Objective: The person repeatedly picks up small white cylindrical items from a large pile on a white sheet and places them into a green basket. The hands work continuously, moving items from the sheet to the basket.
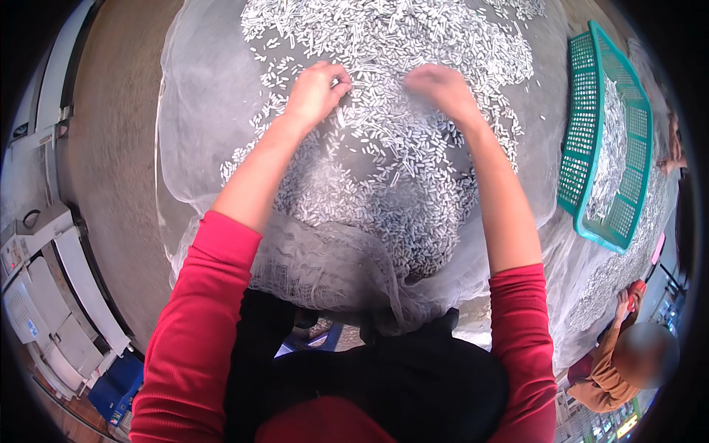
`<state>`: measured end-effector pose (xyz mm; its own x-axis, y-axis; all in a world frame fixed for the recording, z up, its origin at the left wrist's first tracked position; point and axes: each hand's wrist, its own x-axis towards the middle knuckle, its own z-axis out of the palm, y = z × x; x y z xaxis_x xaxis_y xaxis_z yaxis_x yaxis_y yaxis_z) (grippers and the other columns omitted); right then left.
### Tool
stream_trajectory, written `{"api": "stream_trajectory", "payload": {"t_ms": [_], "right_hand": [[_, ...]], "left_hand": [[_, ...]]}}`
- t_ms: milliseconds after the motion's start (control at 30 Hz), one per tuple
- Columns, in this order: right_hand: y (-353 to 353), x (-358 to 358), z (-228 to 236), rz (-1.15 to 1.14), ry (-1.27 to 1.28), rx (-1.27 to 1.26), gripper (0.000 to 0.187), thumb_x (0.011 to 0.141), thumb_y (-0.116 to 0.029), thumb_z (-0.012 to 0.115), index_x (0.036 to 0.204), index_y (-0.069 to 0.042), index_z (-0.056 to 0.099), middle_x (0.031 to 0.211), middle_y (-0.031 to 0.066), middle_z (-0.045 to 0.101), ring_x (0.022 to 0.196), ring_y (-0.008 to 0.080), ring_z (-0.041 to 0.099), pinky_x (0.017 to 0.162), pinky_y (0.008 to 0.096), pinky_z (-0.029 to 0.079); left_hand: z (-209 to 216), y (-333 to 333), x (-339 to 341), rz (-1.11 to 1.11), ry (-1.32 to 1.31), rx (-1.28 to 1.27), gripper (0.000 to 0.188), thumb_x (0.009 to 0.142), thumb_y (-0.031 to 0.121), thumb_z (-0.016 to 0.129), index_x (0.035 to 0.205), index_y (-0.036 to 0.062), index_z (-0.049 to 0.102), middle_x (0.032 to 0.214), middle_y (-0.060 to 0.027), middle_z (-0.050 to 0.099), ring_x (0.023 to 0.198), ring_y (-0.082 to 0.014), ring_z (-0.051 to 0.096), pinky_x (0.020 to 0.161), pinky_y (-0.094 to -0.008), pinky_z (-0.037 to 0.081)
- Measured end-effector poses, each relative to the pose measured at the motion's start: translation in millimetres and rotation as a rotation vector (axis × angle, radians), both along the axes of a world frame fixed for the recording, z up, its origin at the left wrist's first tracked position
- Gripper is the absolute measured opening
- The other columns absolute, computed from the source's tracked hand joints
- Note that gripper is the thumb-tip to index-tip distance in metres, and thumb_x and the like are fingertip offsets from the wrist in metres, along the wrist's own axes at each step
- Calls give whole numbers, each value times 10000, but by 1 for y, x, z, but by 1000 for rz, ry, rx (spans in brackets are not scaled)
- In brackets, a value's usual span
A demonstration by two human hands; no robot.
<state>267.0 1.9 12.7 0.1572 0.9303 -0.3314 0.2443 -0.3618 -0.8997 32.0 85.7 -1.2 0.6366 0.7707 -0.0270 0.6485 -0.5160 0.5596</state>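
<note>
A wide heap of small silvery-white rod-shaped pieces [413, 148] lies spread over a grey surface covered with sheer white netting [317, 255]. My left hand [319, 90] is at the heap's left side, thumb and fingers curled close together in a pinch; anything between the fingertips is too small to make out. Across from it, my right hand [443, 90] hovers at or just over the pieces, its fingers smeared by motion, so its grip does not show. Between the two hands the pieces lie loose, thicker toward the far side and toward me.
On the right stands a green plastic basket [587, 133] holding more silvery pieces. Beyond it, a person in a brown top [609, 380] works beside another spread of pieces, a red object in hand. White machine-like equipment [55, 280] and a blue bin [114, 391] stand at left.
</note>
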Motion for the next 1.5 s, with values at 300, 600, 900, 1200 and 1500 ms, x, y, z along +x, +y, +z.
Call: {"api": "stream_trajectory", "payload": {"t_ms": [300,600,900,1200,1500], "right_hand": [[3,14,-11,-6,418,-26,189,808,-189,597,951,-72,636,768,28,612,660,144,544,571,293,401],[8,4,-23,166,-381,-151,244,757,-329,693,898,-131,709,818,99,688,796,214,659,749,363,509],[2,3,-5,17,147,-135,256,789,-320,681,877,-80,675,747,17,621,678,119,559,586,268,425],[-50,10,7,4,592,-318,171,902,-180,593,999,-40,598,811,-6,565,638,56,450,516,187,297],[-66,-21,12,129,-498,-190,314,817,-362,694,825,-56,627,784,80,658,740,239,636,638,349,481]], "left_hand": [[22,3,-23,280,-811,-1306,252,888,99,570,1135,49,562,911,-21,601,771,-100,555,605,-222,441],[14,-30,-25,420,63,-472,229,762,257,725,825,37,715,772,-142,699,748,-207,672,752,-328,511],[3,-42,-11,376,-12,-448,196,775,224,728,822,45,662,739,-79,671,690,-207,650,656,-330,503],[21,-34,-29,283,-827,-1508,130,872,109,607,981,45,578,917,-47,623,826,-149,612,636,-257,466],[7,-68,8,378,-199,-720,169,806,150,691,897,20,633,732,-43,629,639,-163,595,570,-278,461]]}}
